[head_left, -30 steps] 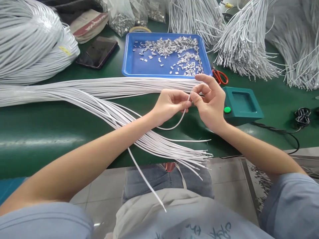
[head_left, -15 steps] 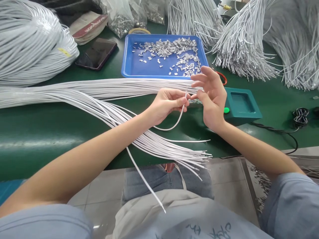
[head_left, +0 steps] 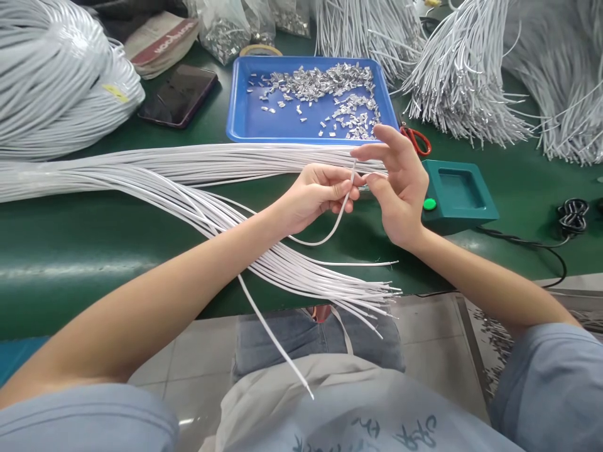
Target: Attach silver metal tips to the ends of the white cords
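Pinching one white cord (head_left: pixel 340 213), left hand (head_left: pixel 313 194) meets right hand's (head_left: pixel 400 185) spread fingers before blue tray (head_left: pixel 245 122).

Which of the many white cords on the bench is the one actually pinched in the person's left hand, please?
The single white cord that curves up off the green bench into the left hand; the others lie flat in a fanned bundle.

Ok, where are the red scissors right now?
In the head view, the red scissors lie on the green table, right of the blue tray, behind the teal box.
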{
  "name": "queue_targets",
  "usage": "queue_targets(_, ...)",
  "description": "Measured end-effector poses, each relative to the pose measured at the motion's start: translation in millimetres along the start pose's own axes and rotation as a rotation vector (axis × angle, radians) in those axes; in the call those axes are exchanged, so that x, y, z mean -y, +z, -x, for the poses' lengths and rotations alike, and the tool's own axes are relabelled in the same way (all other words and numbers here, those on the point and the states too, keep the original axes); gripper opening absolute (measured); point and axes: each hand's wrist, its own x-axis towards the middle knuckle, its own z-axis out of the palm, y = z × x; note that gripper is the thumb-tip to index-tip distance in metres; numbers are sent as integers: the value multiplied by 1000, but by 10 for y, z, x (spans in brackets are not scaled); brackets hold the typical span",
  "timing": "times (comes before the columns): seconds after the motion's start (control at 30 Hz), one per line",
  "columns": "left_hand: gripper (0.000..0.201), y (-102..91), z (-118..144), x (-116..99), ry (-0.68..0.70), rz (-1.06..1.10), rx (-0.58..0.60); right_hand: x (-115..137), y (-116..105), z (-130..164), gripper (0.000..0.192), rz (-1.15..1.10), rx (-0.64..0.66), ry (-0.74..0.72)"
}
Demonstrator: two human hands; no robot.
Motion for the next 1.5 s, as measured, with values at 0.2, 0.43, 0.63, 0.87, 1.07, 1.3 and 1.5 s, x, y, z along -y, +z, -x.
queue_targets(0.2, 30, -20, -11, 9, -23, 29, -38, 52, -2, 24, 35, -40, -8, -13)
queue_targets(0.43, 33, -33, -15, 5, -13, 37, -48, -25, -9, 23, 37, 85, -15, -27)
queue_targets(0.63, 31, -23, -14, 10, -5, 30, -6, -34, 10, -25, 29, -126, -68, -71)
queue_targets(0.87, 33, -30, -14, 11, -10, 35, -24, -15, 1, -5, 30, -124, -35, -26)
queue_targets(1.07, 34, -30, -19, 4, -6, 36, -59, -59, 9, -29, 27, -132, -91, -61)
queue_targets(1.3, 35, -22, -12, 1, -25, -5, -16, -96, 23, -78, 34, -176, -19, 61)
queue_targets(1.5, 39, -9, -11, 8, -29, -48, -20, -113, 28, -77, 30, -153, -18, 52)
